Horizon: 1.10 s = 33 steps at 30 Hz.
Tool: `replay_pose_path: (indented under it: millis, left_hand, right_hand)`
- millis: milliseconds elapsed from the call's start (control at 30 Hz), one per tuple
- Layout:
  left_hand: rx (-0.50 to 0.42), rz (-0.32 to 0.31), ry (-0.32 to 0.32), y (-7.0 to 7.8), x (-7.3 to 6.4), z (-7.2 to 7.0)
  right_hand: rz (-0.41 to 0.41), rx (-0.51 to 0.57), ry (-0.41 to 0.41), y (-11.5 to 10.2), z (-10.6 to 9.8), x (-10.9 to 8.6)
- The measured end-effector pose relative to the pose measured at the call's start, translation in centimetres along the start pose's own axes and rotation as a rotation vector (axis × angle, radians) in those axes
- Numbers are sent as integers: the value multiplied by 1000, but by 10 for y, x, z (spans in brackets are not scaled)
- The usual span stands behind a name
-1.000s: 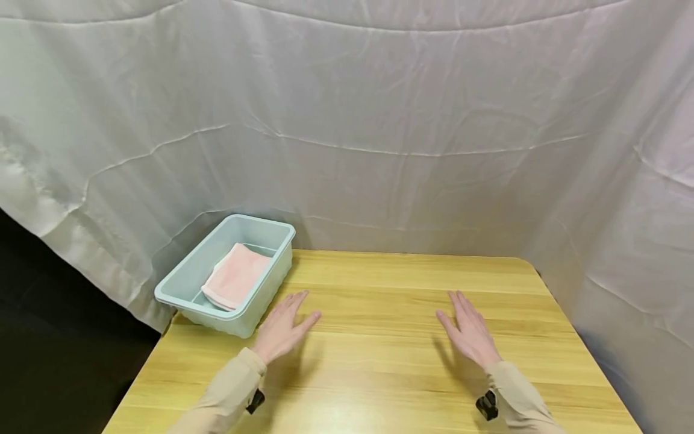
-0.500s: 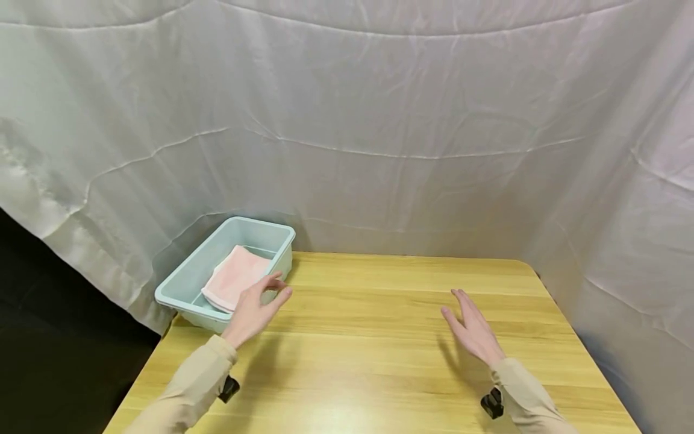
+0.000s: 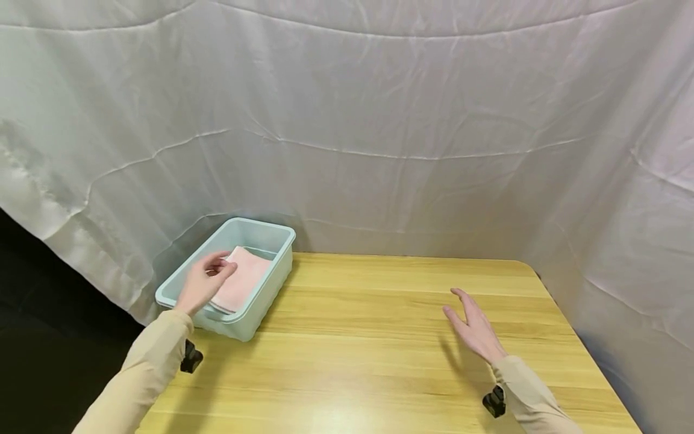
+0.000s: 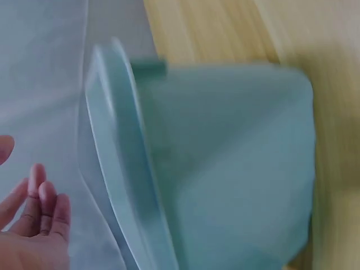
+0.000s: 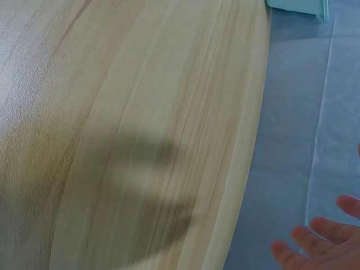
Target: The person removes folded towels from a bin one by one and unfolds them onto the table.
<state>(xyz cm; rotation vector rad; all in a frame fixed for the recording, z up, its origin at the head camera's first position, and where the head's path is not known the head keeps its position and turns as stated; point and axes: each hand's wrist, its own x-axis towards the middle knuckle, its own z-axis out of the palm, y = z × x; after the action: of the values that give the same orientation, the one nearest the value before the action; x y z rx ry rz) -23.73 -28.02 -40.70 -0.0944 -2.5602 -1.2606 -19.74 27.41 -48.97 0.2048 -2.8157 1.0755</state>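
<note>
A folded pink cloth (image 3: 245, 278) with a white edge lies inside a light blue plastic bin (image 3: 280, 265) at the table's back left. My left hand (image 3: 203, 280) hovers over the bin's near left part, beside the cloth, its fingers loosely bent with a gap to the thumb and nothing held. In the left wrist view the bin's outer wall (image 4: 236, 163) fills the middle, and the left hand (image 4: 39, 236) appears apart from it. Above the right part of the table, my right hand (image 3: 477, 331) is held with relaxed fingers and holds nothing.
The wooden table (image 3: 368, 337) stretches rightward from the bin. A grey curtain (image 3: 401, 132) hangs behind it and along the sides. Dark cloth (image 3: 54, 337) is at the far left. Each wrist wears a small black device (image 3: 494, 401).
My left hand has moved left, from the table beside the bin to above the bin, and its fingers have bent more. The right hand has barely shifted.
</note>
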Motion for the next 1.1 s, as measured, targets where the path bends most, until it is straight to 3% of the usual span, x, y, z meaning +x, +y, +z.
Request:
replay_pose_path:
  millis: [200, 400, 500, 733, 1100]
  left_hand:
    - [109, -45, 111, -19, 3, -20]
    - [160, -97, 104, -34, 4, -32]
    - [186, -92, 77, -42, 5, -38]
    - [236, -142, -58, -57, 5, -47]
    - [281, -141, -100, -73, 5, -53]
  right_hand:
    - [-7, 21, 29, 0, 2, -1]
    - [-32, 34, 49, 3, 6, -2]
    - [-34, 33, 50, 5, 8, -2]
    - [-34, 25, 56, 6, 9, -3]
    - [-33, 46, 52, 5, 10, -5]
